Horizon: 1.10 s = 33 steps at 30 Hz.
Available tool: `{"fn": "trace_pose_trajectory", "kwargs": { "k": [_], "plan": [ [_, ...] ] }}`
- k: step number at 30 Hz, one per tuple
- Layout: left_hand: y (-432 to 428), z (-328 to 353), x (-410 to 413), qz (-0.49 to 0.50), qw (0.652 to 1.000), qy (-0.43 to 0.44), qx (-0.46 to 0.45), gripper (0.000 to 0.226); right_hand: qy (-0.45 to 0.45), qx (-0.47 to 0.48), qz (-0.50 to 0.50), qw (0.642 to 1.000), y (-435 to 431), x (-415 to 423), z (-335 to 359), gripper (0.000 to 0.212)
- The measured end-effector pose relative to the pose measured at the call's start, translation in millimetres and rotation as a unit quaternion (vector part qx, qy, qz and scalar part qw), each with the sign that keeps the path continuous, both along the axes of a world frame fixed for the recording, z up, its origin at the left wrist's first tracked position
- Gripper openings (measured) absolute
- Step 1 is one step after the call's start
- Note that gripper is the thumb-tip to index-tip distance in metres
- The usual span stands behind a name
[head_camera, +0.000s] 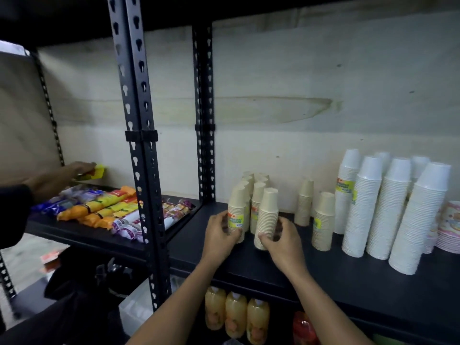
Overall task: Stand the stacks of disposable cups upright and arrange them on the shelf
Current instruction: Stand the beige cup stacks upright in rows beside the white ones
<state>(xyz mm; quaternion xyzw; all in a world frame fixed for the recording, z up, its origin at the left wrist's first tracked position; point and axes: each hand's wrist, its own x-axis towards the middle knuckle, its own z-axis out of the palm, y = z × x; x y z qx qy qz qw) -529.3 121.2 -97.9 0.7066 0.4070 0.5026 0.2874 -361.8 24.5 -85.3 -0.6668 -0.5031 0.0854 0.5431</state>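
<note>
Several beige cup stacks stand upright in a cluster on the dark shelf (323, 275). My left hand (220, 235) grips the front-left beige stack (236, 210), which carries a yellow label. My right hand (281, 239) holds the front-right beige stack (267, 215) near its base. Two more beige stacks (323, 220) stand apart to the right. Tall white cup stacks (388, 207) stand upright further right.
Pink patterned paper plates (448, 227) sit at the far right. Black slotted uprights (139, 135) divide the shelving. On the left shelf lie colourful snack packets (99, 207), where another person's hand (79, 170) holds a yellow packet. Juice bottles (236, 314) stand below.
</note>
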Motion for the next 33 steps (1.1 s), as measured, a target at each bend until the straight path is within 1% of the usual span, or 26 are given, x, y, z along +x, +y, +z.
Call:
{"fn": "trace_pose_trajectory", "kwargs": {
  "k": [8,15,17,20,22,23,24,27,30,33],
  "plan": [
    [18.9,-5.4,5.9,0.002,1.000,0.015,-0.023,0.068,-0.039,-0.030,0.000,0.999,26.2,-0.7,-0.6,0.066],
    [17.9,-4.3,1.6,-0.020,0.999,0.010,-0.049,0.068,-0.012,-0.048,0.003,0.999,29.6,-1.9,-8.7,0.068],
    [18.2,-6.1,0.8,-0.035,0.998,0.012,-0.059,0.073,-0.015,-0.046,-0.010,0.999,31.8,-3.4,-11.0,0.073],
    [16.7,-5.9,0.2,-0.065,0.996,0.023,-0.064,0.077,-0.030,-0.048,-0.034,0.998,37.2,-5.7,-14.6,0.091],
    [15.2,-5.9,0.3,-0.083,0.994,0.028,-0.067,0.075,-0.031,-0.073,-0.022,0.997,36.5,-5.8,-13.8,0.104],
    [15.2,-6.2,0.1,-0.086,0.993,0.033,-0.068,0.074,-0.020,-0.085,-0.005,0.996,34.9,-4.9,-13.4,0.106],
    [14.8,-6.3,-0.2,-0.087,0.993,0.038,-0.070,0.073,0.000,-0.094,0.016,0.995,31.7,-3.9,-12.2,0.103],
    [16.4,-6.9,-1.3,-0.079,0.993,0.043,-0.075,0.073,0.075,-0.111,0.075,0.988,23.8,1.9,-12.9,0.084],
    [17.3,-7.4,-2.0,-0.078,0.993,0.037,-0.083,0.072,0.083,-0.107,0.070,0.988,24.4,6.3,-14.5,0.072],
    [17.8,-8.0,-2.1,-0.079,0.993,0.030,-0.087,0.071,0.069,-0.098,0.059,0.991,30.0,7.3,-17.2,0.071]
  ]
}}
